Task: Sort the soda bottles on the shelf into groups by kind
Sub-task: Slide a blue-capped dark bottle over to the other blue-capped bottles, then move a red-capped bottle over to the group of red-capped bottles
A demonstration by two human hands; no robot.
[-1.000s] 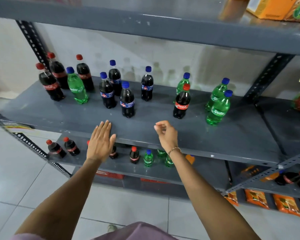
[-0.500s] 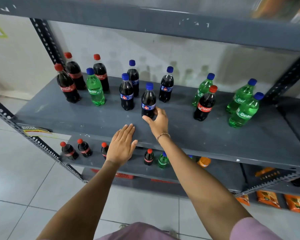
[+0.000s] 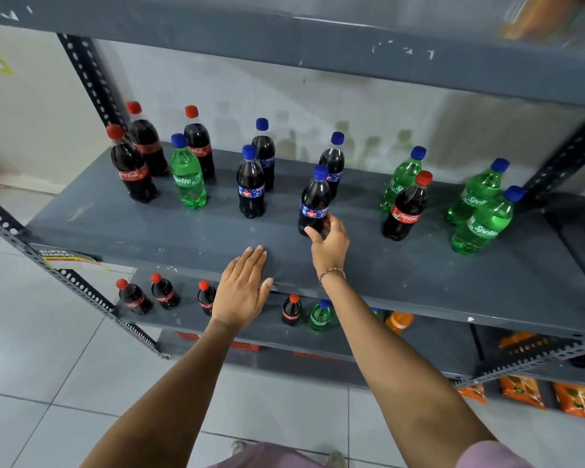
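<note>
**Desk:** Grey steel shelving (image 3: 419,285) against a pale wall, white floor tiles beneath. What are the hands doing?

**Photographer:** The right hand (image 3: 330,246) is wrapped around the base of a blue-capped cola bottle (image 3: 314,201), thumb at its front, fingers curled behind. That bottle stands upright near the shelf's front half. The left hand (image 3: 242,292) lies flat and open, fingers together, palm down on the shelf's front edge, just left of the held bottle and holding nothing.

**Desk:** And around that bottle?

**Photographer:** Directly behind it, a second blue-capped cola (image 3: 332,163). To its left, two more of the same kind, one forward (image 3: 250,184), one behind (image 3: 264,153). Further left, a Sprite bottle (image 3: 187,177) stands among three red-capped Coca-Cola bottles: one at the front (image 3: 130,167), two at the back (image 3: 146,140) (image 3: 199,143).

**Desk:** To the right?

**Photographer:** A lone Coca-Cola bottle (image 3: 406,207) stands just in front of a Sprite (image 3: 402,175). Well beyond those, two Sprites sit close together, one behind (image 3: 478,190) and one forward (image 3: 487,221).

**Desk:** Below?

**Photographer:** The lower shelf (image 3: 183,319) carries small Coca-Cola bottles (image 3: 134,297), a small green bottle (image 3: 320,315) and an orange one (image 3: 399,320), partly hidden.
</note>
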